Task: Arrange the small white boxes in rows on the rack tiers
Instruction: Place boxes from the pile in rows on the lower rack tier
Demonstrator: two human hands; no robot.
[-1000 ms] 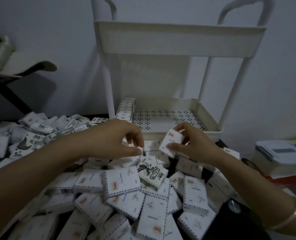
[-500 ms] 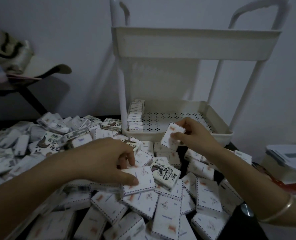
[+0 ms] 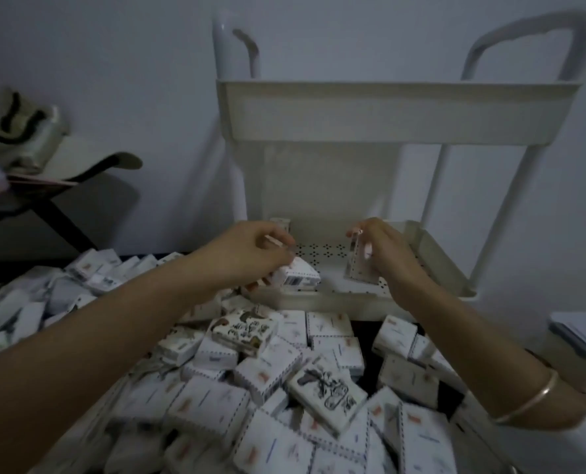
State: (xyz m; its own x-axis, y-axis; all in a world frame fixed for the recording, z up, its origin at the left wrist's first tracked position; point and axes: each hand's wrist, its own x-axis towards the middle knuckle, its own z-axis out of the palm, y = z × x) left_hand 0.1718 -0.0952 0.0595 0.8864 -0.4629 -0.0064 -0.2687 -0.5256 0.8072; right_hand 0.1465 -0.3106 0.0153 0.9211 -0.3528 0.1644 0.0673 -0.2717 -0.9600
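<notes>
A white rack stands ahead; its lower tier [image 3: 438,265] has a perforated floor, and its upper tier [image 3: 387,111] hangs above. Over the tier's left side my left hand [image 3: 247,254] grips a small white box [image 3: 298,277] lying on its side. Over the middle of the tier my right hand [image 3: 384,254] holds another white box [image 3: 354,265] upright on its edge. A row of boxes [image 3: 281,222] at the tier's back left is mostly hidden behind my left hand. A big heap of loose white boxes [image 3: 267,388] fills the foreground.
A dark chair [image 3: 62,179] with a bag [image 3: 21,135] on it stands at the left against the wall. A white lidded container [image 3: 579,333] sits at the right edge. The rack's posts [image 3: 435,186] rise at both sides of the lower tier.
My left hand has lifted a box from the heap and carried it over the lower tier. My right hand has moved its box forward into the tier and turned it upright.
</notes>
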